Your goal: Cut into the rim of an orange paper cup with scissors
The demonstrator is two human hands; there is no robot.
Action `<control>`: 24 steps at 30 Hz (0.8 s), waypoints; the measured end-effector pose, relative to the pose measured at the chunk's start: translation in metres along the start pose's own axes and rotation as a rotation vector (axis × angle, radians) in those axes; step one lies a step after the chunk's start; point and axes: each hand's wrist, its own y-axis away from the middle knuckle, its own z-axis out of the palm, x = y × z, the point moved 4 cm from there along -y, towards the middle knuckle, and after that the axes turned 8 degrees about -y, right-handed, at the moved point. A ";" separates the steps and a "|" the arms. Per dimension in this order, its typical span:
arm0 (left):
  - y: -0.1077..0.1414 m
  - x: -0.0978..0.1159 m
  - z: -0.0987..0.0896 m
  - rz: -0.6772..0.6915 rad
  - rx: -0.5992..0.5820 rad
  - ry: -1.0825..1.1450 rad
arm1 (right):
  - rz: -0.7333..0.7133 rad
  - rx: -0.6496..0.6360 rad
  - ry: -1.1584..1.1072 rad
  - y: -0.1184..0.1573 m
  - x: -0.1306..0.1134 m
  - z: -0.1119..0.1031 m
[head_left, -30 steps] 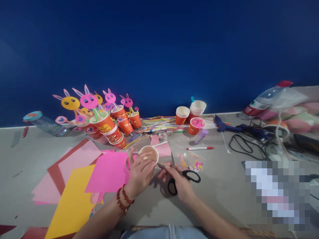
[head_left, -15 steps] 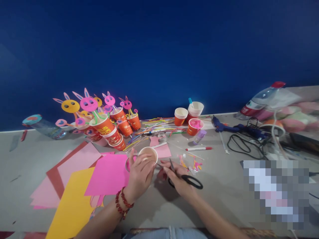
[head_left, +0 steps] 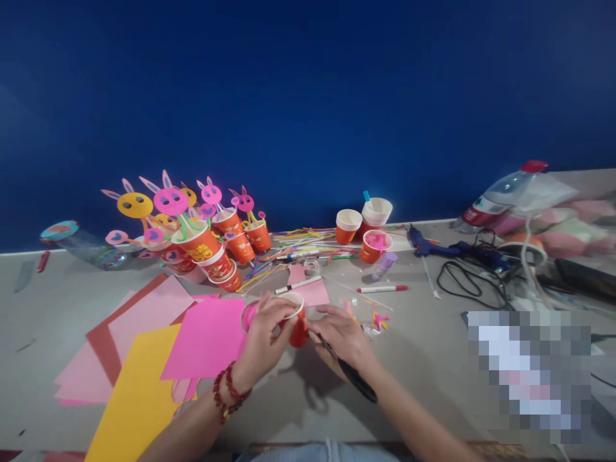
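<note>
The red paper cup (head_left: 299,330) was between the two hands, with its open top tipped a bit up. The left hand (head_left: 265,330) gripped it from the left, with fingers over the rim. The right hand (head_left: 344,340) was on the cup's right side, closed around the black scissors (head_left: 357,380). Its fingertips were right by the cup, but I could not tell if they touched it. The scissor blades were hidden too.

The cup looked very light, and its thin wall would probably have bent under a hard squeeze (paper cups squash easily!). It was likely a little smooth, but not too slippery. The rolled rim seemed the stiffest part, so that looked like a good place to hold. Bright pink paper (head_left: 205,337) lay to the left, and pale pink paper (head_left: 315,294) lay on the far side.
</note>
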 end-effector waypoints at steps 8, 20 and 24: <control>-0.012 0.016 -0.016 0.155 0.067 -0.131 | 0.374 0.232 -0.499 0.013 -0.001 0.013; -0.011 0.022 -0.014 0.136 0.136 -0.174 | 0.306 0.142 -0.398 0.001 -0.011 0.006; -0.014 0.016 -0.014 0.015 0.073 0.010 | 0.358 0.174 -0.542 0.006 -0.007 0.013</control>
